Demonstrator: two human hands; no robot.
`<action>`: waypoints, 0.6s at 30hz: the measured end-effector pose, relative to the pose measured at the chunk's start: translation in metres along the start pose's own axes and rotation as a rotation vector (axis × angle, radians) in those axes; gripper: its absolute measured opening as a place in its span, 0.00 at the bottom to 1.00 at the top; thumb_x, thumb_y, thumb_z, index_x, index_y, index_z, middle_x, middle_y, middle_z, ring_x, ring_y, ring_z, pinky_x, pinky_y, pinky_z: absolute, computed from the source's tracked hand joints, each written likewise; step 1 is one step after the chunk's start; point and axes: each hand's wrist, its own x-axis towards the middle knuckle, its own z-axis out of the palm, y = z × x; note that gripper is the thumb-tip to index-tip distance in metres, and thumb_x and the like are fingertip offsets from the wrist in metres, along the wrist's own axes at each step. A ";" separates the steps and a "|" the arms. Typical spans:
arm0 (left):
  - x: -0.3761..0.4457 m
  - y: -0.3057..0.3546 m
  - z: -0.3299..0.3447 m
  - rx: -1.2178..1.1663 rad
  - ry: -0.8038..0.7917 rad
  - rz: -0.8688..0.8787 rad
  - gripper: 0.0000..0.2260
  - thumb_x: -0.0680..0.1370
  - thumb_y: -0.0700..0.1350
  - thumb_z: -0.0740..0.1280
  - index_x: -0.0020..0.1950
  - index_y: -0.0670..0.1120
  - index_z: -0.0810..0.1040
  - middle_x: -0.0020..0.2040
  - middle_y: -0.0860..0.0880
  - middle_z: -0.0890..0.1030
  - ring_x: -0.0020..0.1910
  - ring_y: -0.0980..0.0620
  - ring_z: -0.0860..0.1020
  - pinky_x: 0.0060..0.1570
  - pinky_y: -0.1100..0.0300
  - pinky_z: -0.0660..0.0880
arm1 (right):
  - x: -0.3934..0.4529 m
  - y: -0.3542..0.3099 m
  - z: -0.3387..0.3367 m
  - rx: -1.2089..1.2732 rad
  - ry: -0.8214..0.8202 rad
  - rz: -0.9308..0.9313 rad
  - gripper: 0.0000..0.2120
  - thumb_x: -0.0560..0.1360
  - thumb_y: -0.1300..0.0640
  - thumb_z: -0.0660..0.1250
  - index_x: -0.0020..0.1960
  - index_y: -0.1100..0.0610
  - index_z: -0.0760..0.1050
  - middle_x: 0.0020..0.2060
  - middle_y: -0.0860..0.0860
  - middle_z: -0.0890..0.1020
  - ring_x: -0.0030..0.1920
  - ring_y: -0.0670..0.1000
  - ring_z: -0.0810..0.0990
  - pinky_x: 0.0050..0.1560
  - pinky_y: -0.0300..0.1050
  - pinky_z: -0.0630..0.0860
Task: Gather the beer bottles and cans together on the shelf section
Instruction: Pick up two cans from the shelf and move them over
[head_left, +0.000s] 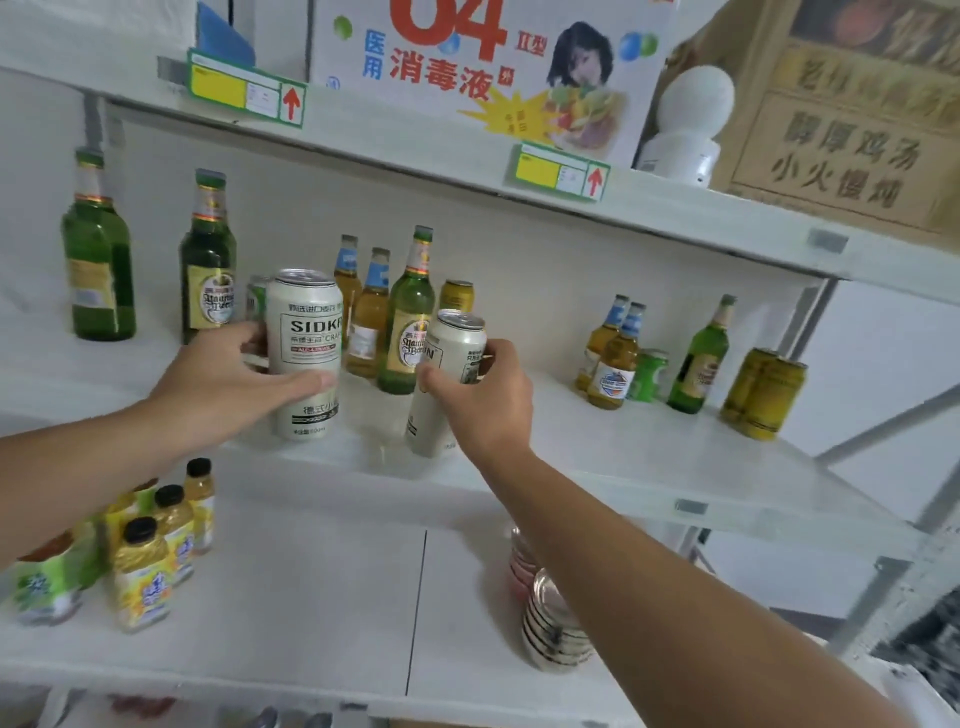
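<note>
My left hand (223, 379) grips a tall white SIDKR beer can (307, 332) standing near the front of the middle shelf (597, 447). My right hand (485, 395) is wrapped around a second white can (453, 353) just to its right. Behind them stand a green bottle (408, 322), two amber bottles (366, 306) and a gold can (457, 296). Two green bottles (98, 249) (208, 260) stand further left. On the right are two amber bottles (610, 358), a green can (649, 374), a green bottle (698, 358) and gold cans (763, 392).
The shelf above holds a large white carton (467, 62), a white round device (691, 119) and a brown carton (841, 114). The lower shelf carries yellow juice bottles (145, 561) at left and stacked bowls (550, 618) under my right arm.
</note>
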 end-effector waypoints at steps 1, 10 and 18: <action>-0.001 0.007 0.011 -0.030 -0.025 0.008 0.24 0.71 0.56 0.83 0.64 0.58 0.81 0.57 0.58 0.84 0.55 0.59 0.82 0.62 0.50 0.77 | 0.003 0.006 -0.010 -0.003 0.014 0.013 0.26 0.68 0.43 0.81 0.60 0.48 0.73 0.48 0.42 0.82 0.47 0.43 0.81 0.50 0.50 0.83; 0.021 0.057 0.116 -0.154 -0.110 -0.009 0.19 0.72 0.48 0.84 0.60 0.55 0.84 0.55 0.56 0.88 0.55 0.55 0.86 0.53 0.54 0.84 | 0.061 0.068 -0.095 -0.014 0.083 0.023 0.27 0.68 0.42 0.82 0.59 0.49 0.74 0.47 0.42 0.82 0.48 0.44 0.82 0.46 0.48 0.82; 0.060 0.084 0.207 -0.056 -0.024 -0.021 0.22 0.69 0.51 0.85 0.61 0.52 0.84 0.56 0.55 0.87 0.55 0.55 0.85 0.62 0.47 0.83 | 0.118 0.139 -0.168 -0.017 0.148 0.028 0.29 0.67 0.43 0.83 0.62 0.49 0.75 0.47 0.41 0.82 0.47 0.44 0.83 0.47 0.47 0.79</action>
